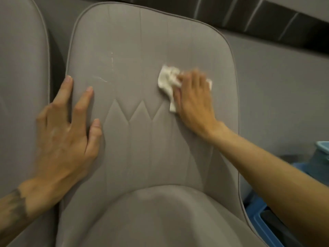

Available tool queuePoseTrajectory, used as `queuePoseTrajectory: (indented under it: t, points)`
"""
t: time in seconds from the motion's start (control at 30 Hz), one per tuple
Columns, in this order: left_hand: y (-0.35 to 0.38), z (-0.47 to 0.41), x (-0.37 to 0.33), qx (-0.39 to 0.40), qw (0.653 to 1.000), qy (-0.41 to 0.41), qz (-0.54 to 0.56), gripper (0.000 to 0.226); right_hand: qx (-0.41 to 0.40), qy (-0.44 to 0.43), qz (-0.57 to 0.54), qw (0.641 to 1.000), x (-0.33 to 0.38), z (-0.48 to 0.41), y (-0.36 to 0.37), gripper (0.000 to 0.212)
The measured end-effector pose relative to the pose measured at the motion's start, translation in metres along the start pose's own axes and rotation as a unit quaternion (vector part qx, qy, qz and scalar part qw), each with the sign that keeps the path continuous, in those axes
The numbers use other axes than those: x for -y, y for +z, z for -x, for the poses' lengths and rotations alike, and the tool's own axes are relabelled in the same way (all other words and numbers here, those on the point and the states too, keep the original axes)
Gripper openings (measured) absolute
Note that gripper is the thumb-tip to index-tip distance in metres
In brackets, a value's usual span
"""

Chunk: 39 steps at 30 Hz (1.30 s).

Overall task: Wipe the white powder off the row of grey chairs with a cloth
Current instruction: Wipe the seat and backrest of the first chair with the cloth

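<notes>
A grey upholstered chair [142,50] fills the view, its backrest facing me and its seat cushion [156,216] at the bottom. Thin streaks of white powder [112,62] run down the backrest's left half, with a short slanted smear [100,78] below them. My right hand [193,98] presses a crumpled white cloth [168,80] flat against the right half of the backrest. My left hand [69,129] rests on the backrest's left edge with its fingers spread, holding nothing.
A second grey chair [19,68] stands close on the left, a narrow gap between the two. A grey wall with a dark strip [267,20] lies behind. Blue plastic containers [318,157] sit low at the right.
</notes>
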<state>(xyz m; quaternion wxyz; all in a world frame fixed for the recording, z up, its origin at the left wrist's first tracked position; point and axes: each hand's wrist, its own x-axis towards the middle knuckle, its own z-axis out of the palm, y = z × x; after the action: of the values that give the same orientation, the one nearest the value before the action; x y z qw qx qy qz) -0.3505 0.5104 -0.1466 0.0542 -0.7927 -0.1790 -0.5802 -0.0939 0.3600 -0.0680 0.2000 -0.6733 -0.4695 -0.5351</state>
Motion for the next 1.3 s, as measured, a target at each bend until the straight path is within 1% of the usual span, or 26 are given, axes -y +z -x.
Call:
queuePoseTrajectory:
  t: [0.07,0.1,0.13,0.17,0.23,0.27,0.3,0.33,0.37,0.4,0.47,0.53,0.6,0.67,0.73,0.8,0.87,0.9,0.93,1.0,1.07,1.13,1.17,1.23,1.3]
  points:
    - [0.0,0.001,0.0,0.002,1.0,-0.005,0.002,0.061,0.038,-0.073,-0.004,0.997,-0.001,0.022,-0.006,0.024]
    - [0.0,0.001,0.001,0.002,1.0,-0.005,0.002,0.062,0.038,-0.091,-0.001,0.995,-0.007,0.012,-0.008,0.024]
    - [0.0,0.0,0.001,0.002,1.0,-0.004,0.002,0.063,0.023,-0.082,0.004,0.996,-0.012,-0.006,-0.008,0.025]
    - [0.0,-0.001,0.001,0.003,1.0,-0.002,0.001,0.063,-0.01,-0.053,0.011,0.998,-0.016,-0.03,-0.005,0.026]
    - [0.001,0.0,0.002,0.006,1.0,-0.003,0.003,0.063,-0.077,0.049,0.023,0.996,-0.023,-0.082,-0.003,0.03]
    - [0.002,0.0,0.001,0.006,1.0,-0.003,0.004,0.063,-0.094,0.104,0.022,0.99,-0.025,-0.098,-0.003,0.031]
    - [0.002,0.0,0.001,0.005,1.0,-0.001,0.003,0.063,-0.111,0.14,0.018,0.984,-0.022,-0.103,0.0,0.032]
    - [0.002,0.001,0.001,0.003,1.0,0.002,0.002,0.063,-0.121,0.156,0.012,0.98,-0.016,-0.095,0.003,0.033]
    - [0.003,0.0,0.001,0.001,1.0,0.004,0.002,0.063,-0.12,0.149,0.009,0.981,-0.009,-0.077,0.006,0.032]
    - [0.003,-0.001,0.002,-0.001,1.0,0.002,0.002,0.063,-0.1,0.124,0.002,0.987,-0.002,-0.055,0.007,0.031]
    - [0.003,0.0,0.002,0.001,1.0,-0.002,0.003,0.063,-0.038,0.053,-0.017,0.998,0.001,-0.012,0.004,0.028]
    - [0.003,0.0,0.002,0.001,1.0,0.002,-0.002,0.064,-0.012,0.009,-0.016,1.0,-0.011,-0.013,-0.002,0.027]
    - [0.003,0.0,0.003,0.005,1.0,0.005,-0.005,0.064,-0.037,0.03,0.006,0.999,-0.021,-0.045,-0.002,0.033]
    - [0.003,0.0,0.003,0.003,1.0,0.002,-0.005,0.064,-0.075,0.09,0.016,0.993,-0.024,-0.074,0.0,0.036]
    - [0.002,0.001,0.002,0.003,1.0,0.0,-0.004,0.065,-0.102,0.131,0.014,0.986,-0.015,-0.071,0.004,0.036]
    - [0.003,0.0,0.002,0.008,1.0,-0.002,-0.006,0.065,-0.093,0.105,0.001,0.99,-0.003,-0.042,0.007,0.032]
    - [0.003,0.001,0.003,0.012,1.0,-0.005,-0.006,0.065,-0.05,0.061,-0.015,0.997,-0.002,-0.017,0.006,0.027]
    - [0.002,0.001,0.003,0.01,1.0,-0.005,-0.008,0.065,-0.043,0.045,-0.01,0.998,-0.006,-0.021,0.004,0.027]
    - [0.001,0.001,0.003,0.008,1.0,-0.004,-0.01,0.065,-0.054,0.043,0.003,0.998,-0.009,-0.036,0.002,0.029]
    - [0.002,0.001,0.003,0.011,1.0,-0.002,-0.011,0.066,-0.083,0.075,0.026,0.993,-0.018,-0.077,0.0,0.036]
    - [0.002,0.001,0.002,0.01,1.0,-0.008,-0.012,0.066,-0.09,0.121,0.036,0.988,-0.024,-0.104,-0.002,0.04]
    - [0.002,0.002,0.001,0.007,1.0,-0.006,-0.01,0.065,-0.1,0.127,0.033,0.986,-0.012,-0.087,0.001,0.038]
    - [0.002,0.001,0.002,0.006,1.0,-0.004,-0.011,0.065,-0.094,0.101,0.022,0.99,-0.004,-0.066,0.005,0.036]
    - [0.002,0.001,0.003,0.007,1.0,-0.006,-0.016,0.064,-0.053,0.028,-0.001,0.998,0.011,-0.017,0.009,0.029]
    - [0.001,0.001,0.003,0.013,1.0,-0.011,-0.02,0.065,-0.007,-0.023,0.003,1.0,0.004,-0.004,0.007,0.026]
